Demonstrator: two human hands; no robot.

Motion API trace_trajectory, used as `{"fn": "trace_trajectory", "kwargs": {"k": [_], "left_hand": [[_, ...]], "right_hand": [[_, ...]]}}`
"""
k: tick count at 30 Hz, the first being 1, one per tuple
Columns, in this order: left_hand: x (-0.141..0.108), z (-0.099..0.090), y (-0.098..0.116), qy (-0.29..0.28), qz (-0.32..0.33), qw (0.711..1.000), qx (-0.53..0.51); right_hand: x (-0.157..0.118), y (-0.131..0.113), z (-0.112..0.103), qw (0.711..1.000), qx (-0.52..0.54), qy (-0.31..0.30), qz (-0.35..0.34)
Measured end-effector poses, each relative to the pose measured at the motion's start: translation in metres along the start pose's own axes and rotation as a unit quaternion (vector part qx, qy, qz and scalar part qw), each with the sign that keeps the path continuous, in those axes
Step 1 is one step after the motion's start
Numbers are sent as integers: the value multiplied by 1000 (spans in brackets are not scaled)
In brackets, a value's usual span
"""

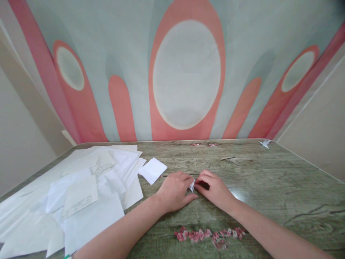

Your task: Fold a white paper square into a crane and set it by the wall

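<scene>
A small piece of folded white paper [192, 185] is between my two hands, just over the wood-patterned table [269, 180]. My left hand [175, 191] grips its left side, with the fingers curved over it and the thumb stretched out below. At its right edge, my right hand [214, 189] pinches with thumb and fingertips. The fingers cover most of the paper, so its full shape is hidden. Just beyond my left hand lies a small stack of square white paper [153, 170], apart from the hand.
A large spread pile of white paper sheets [94, 216], some with printed lines, covers the table's left side. A small folded paper figure [265, 143] rests near the far right corner. Pink flowers [210, 235] are printed on the tabletop. Behind stands a patterned backdrop [185, 133].
</scene>
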State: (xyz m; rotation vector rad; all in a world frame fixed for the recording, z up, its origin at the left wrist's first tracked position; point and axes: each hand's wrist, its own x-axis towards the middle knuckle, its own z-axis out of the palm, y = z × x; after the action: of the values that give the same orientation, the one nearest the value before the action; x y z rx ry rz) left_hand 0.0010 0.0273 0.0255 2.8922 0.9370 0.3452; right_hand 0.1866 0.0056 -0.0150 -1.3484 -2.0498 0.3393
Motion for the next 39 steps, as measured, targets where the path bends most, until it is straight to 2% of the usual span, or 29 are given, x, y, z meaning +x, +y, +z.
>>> {"fn": "trace_trajectory", "kwargs": {"k": [7, 14, 21, 29, 39], "left_hand": [[0, -2, -3, -23, 10, 1000, 10], [-3, -1, -7, -33, 28, 999, 6], [-2, 1, -7, -22, 24, 999, -34], [0, 4, -18, -22, 31, 992, -122], [-1, 3, -17, -29, 40, 995, -91]], "right_hand": [[-5, 1, 0, 997, -47, -18, -67], [-4, -2, -2, 999, -30, 21, -22], [-5, 1, -2, 999, -40, 13, -24], [-4, 3, -1, 994, -80, -5, -69], [-6, -2, -2, 982, -146, -36, -115]]}}
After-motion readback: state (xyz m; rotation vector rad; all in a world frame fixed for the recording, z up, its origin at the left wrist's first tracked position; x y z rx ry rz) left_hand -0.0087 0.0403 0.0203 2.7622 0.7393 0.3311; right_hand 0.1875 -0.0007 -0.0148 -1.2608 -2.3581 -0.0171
